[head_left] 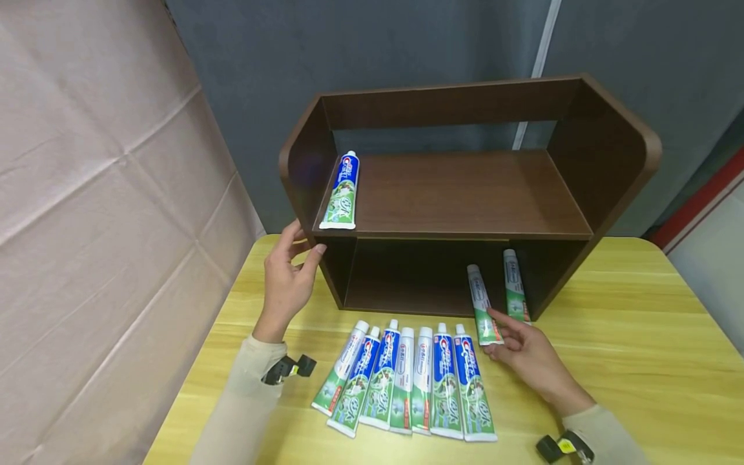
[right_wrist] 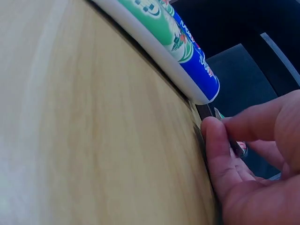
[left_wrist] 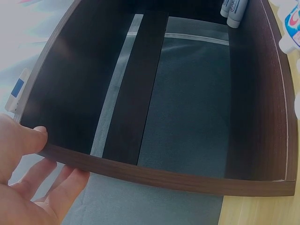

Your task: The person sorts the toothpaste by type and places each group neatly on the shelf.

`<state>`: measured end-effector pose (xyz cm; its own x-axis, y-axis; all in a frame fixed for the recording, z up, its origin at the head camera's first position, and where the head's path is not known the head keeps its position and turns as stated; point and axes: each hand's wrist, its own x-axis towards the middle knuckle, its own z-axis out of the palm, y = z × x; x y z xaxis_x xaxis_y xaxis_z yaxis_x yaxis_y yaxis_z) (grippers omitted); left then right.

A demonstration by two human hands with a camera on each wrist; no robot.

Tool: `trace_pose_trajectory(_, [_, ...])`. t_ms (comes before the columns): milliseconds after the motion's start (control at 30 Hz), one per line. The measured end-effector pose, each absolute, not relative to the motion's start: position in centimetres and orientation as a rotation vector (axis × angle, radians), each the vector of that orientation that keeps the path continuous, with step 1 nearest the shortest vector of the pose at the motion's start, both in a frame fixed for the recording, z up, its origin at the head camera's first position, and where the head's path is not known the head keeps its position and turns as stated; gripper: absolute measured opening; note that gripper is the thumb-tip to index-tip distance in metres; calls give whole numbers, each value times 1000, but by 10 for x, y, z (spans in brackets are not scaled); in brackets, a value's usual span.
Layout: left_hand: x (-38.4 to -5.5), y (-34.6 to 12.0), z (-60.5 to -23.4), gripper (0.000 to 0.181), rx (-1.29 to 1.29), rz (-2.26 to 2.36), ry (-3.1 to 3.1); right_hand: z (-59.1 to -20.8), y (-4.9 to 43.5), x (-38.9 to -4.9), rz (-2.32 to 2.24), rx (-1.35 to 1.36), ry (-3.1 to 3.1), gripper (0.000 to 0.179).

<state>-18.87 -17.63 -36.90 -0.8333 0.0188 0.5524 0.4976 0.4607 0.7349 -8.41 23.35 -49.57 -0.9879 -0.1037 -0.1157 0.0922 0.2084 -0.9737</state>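
A dark brown two-tier shelf (head_left: 459, 194) stands on the table. My left hand (head_left: 287, 281) holds the front edge of its left side panel, thumb on the near face and fingers round the outside. With its thumb and fingertips, my right hand (head_left: 535, 361) pinches the bottom end of a grey-white and green toothpaste tube (head_left: 481, 303), whose cap points into the lower compartment. A similar tube (head_left: 514, 281) lies to its right, along the shelf's right wall. On the upper tier, at the left end, lies a blue and green toothpaste tube (head_left: 341, 194).
Several more toothpaste tubes, some blue and green (head_left: 444, 394), some white and green (head_left: 423, 381), lie in a row on the yellow wooden table (head_left: 628, 336) before the shelf. Pale cloth (head_left: 116, 194) hangs at the left, a dark grey curtain (head_left: 378, 45) behind.
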Motion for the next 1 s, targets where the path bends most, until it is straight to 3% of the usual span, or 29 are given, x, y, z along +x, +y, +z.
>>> trace_pose_trajectory(1000, [-188, -176, -369, 52, -414, -1355, -2248, -496, 222, -104, -1635, 261, 2594, 59])
